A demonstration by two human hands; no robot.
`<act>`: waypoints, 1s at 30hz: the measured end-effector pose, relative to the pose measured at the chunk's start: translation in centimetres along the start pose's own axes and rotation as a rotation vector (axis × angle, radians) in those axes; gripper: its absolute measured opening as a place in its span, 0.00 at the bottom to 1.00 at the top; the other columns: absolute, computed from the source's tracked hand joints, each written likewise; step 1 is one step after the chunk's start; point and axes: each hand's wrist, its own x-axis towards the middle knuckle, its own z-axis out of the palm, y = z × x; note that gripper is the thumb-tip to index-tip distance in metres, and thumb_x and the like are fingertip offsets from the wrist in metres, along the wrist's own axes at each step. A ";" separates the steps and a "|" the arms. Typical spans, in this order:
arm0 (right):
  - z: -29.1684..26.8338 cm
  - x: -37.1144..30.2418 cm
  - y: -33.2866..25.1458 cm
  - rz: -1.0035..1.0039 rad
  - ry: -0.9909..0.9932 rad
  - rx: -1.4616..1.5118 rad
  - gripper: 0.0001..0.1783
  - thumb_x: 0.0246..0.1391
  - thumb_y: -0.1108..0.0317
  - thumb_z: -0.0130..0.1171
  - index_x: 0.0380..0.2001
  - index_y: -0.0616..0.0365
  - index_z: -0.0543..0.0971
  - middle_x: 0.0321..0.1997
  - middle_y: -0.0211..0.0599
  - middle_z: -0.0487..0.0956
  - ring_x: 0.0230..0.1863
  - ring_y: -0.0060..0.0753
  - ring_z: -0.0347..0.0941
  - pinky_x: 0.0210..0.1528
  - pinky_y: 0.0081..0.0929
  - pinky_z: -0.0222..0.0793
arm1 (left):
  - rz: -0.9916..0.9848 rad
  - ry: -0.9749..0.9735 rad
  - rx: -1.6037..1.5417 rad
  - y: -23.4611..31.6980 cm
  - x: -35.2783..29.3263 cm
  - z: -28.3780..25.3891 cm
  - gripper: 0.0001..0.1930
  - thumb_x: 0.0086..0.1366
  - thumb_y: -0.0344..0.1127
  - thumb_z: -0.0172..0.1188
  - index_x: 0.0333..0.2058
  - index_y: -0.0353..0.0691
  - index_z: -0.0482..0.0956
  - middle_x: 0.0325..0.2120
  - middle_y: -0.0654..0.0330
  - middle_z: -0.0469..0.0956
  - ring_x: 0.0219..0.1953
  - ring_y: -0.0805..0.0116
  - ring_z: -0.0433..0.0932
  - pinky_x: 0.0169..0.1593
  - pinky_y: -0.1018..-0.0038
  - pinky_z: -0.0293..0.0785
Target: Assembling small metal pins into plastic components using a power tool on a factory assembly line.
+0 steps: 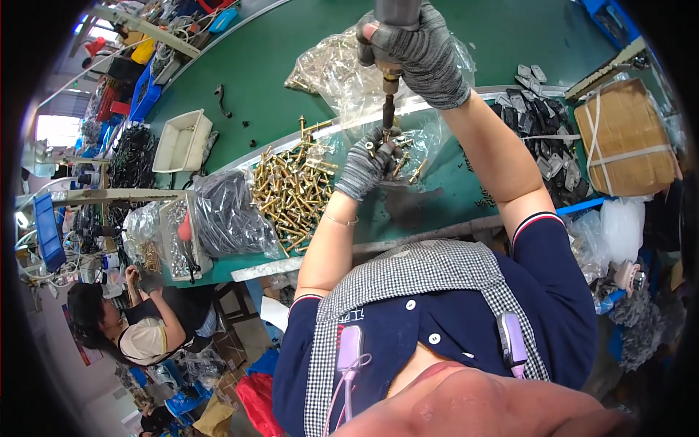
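My right hand [433, 65], in a grey knit fingerless glove, is wrapped round a power screwdriver [391, 81] that points down toward me. Its dark bit [389, 111] reaches the fingertips of my left hand [361, 169], gloved alike. Those fingers are closed in a pinch, with a bolt head [370, 146] showing among them; whatever else sits under the bit is mostly hidden. Left of that hand spreads a heap of brass-coloured bolts [291, 191]. A few loose bolts [416, 172] lie on clear plastic to its right.
Beyond my hands lies a clear bag of bolts [331, 64] on the green table [255, 80]. A white tray [169, 146] and grey plastic bag [231, 211] are leftward. Dark and silver parts [557, 146] and a strapped carton [628, 138] stand right. Another person [149, 335] sits at left.
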 end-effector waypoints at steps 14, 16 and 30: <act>0.8 -1.0 -1.4 0.101 -0.058 -0.013 0.20 0.42 0.68 0.62 0.38 0.57 0.66 0.21 0.29 0.73 0.18 0.21 0.69 0.18 0.20 0.65 | -0.027 0.214 0.004 0.1 0.4 1.1 0.08 0.60 0.35 0.57 0.33 0.36 0.76 0.17 0.66 0.73 0.14 0.82 0.67 0.17 0.85 0.62; 1.1 -1.2 -2.0 0.128 -0.063 -0.014 0.20 0.42 0.68 0.62 0.38 0.57 0.66 0.21 0.29 0.73 0.18 0.21 0.69 0.18 0.20 0.65 | -0.019 0.220 0.013 0.2 0.5 1.0 0.08 0.61 0.35 0.57 0.34 0.36 0.76 0.16 0.66 0.73 0.14 0.82 0.67 0.17 0.85 0.62; 0.2 -0.1 1.0 -0.002 -0.113 0.072 0.23 0.40 0.68 0.64 0.40 0.56 0.67 0.25 0.26 0.71 0.24 0.19 0.69 0.24 0.20 0.66 | 0.092 0.247 0.926 -3.1 1.9 -0.9 0.18 0.60 0.46 0.55 0.38 0.35 0.76 0.24 0.44 0.76 0.27 0.47 0.76 0.30 0.63 0.69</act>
